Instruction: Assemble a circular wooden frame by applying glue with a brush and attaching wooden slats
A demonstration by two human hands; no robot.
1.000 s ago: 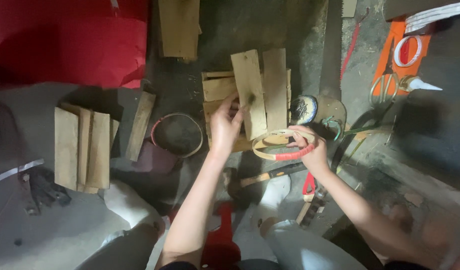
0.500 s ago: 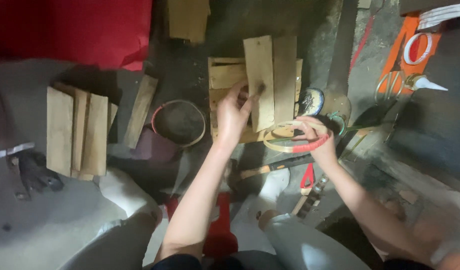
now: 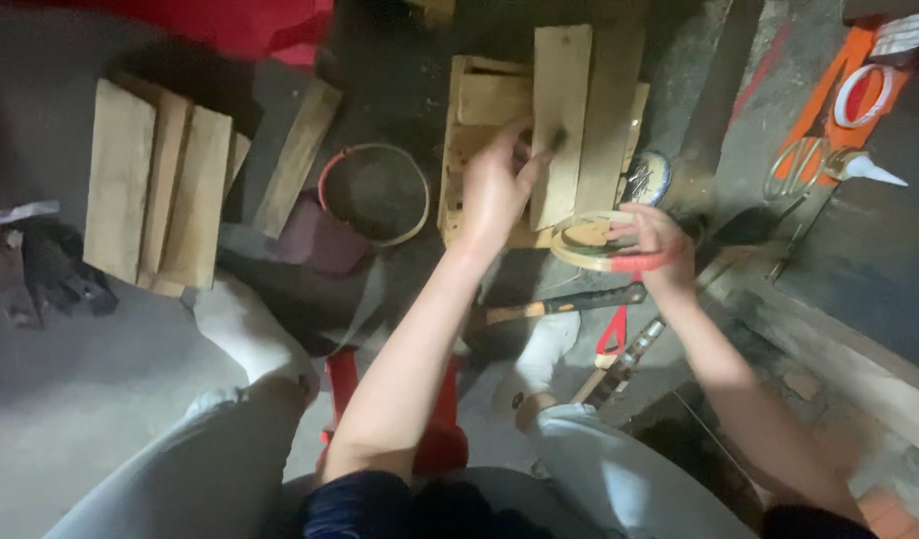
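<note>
Closest in, the person's two knees in grey trousers frame a red stool (image 3: 434, 439), most of it hidden under the left forearm. Between the feet lie a hammer (image 3: 569, 302) with a dark head and wooden grip, and a red-handled tool (image 3: 611, 334) whose working end I cannot make out.

The right hand (image 3: 654, 240) is curled round the rim of a tape roll (image 3: 594, 242), fingers closed on its red edge; the roll sits just in front of the plank stack. The left hand (image 3: 494, 190) lies on a plank (image 3: 561, 110), fingers bent over something small and dark at the fingertips; it is blurred, so I cannot tell what it is or how firmly it is pinched.

That plank rests tilted atop a stack (image 3: 479, 130) of several boards; the exact count is unclear where they overlap. A small blue-patterned object (image 3: 646, 178) peeks out at the right, half hidden.

To the left stands one round bucket (image 3: 374, 195). Beyond it lies one loose board (image 3: 298, 155), then a pile (image 3: 155, 195) of about four boards.

Far right, on an orange strip (image 3: 829, 100), are one pair of scissors (image 3: 797, 165), one white ring (image 3: 864, 95) and one glue nozzle (image 3: 874, 170). Red cloth (image 3: 250, 20) is cut off at the top edge.
</note>
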